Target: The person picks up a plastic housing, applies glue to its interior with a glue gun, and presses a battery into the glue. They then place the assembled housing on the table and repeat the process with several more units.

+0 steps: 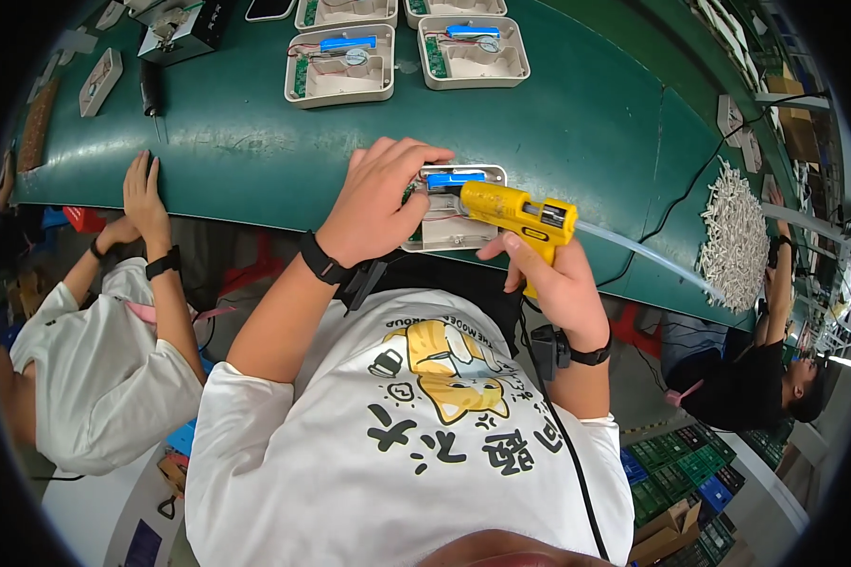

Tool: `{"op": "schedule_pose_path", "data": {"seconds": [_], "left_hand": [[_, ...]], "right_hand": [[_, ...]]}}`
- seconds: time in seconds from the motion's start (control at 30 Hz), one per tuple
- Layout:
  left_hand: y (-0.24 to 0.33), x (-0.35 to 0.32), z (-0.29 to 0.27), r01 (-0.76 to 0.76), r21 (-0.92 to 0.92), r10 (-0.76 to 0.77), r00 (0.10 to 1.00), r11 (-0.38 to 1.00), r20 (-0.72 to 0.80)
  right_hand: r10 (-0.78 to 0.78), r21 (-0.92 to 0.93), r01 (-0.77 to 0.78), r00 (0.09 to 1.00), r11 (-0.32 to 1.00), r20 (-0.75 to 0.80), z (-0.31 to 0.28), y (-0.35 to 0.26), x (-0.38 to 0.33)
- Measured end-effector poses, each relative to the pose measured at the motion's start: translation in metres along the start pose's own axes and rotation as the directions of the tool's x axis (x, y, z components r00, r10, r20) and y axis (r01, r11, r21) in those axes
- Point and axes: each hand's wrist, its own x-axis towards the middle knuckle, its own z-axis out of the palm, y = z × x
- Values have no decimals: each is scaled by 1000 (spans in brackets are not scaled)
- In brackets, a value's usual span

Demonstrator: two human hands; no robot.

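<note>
Reading the view as a clock face, a co-worker in a white shirt (104,378) sits between 8 and 9 o'clock, one hand (147,200) on the edge of the green surface (246,132). A small pale shell (101,83) lies toward 10 o'clock, with a black-handled tool (151,90) just beside it, its thin shaft pointing to 6. Near 11 o'clock sits an open case (388,80) with a blue cell and a green board inside; a similar case (522,71) stands at 12.

Below them, the left hand (373,203) bends over the left end of the white case (449,238) at the near edge, slightly past 12 o'clock. Its fingers (402,151) are partly curled, holding that end, the thumb turned toward the inside. A blue battery (456,179) lies along the case's 12 o'clock wall.

The yellow glue gun (506,206) points its nozzle toward 10 o'clock, over the case; whether the tip touches anything cannot be told. The right hand (563,283), at 3 o'clock, has its fingers closed around the handle. A translucent glue stick (643,253) trails from the gun toward 4, near a heap of small white pieces (733,236).
</note>
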Motion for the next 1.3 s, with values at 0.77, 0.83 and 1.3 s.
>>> {"op": "schedule_pose_path", "data": {"seconds": [0.77, 0.83, 1.3], "left_hand": [[18, -12, -14, 239, -113, -239, 971, 964, 14], [8, -5, -2, 217, -242, -216, 976, 946, 32], [52, 116, 69, -184, -141, 106, 892, 973, -439]], "right_hand": [[-96, 5, 97, 993, 995, -74, -23, 0, -2], [-136, 108, 158, 972, 982, -190, -51, 20, -12], [-270, 357, 537, 768, 764, -580, -88, 108, -26]]}}
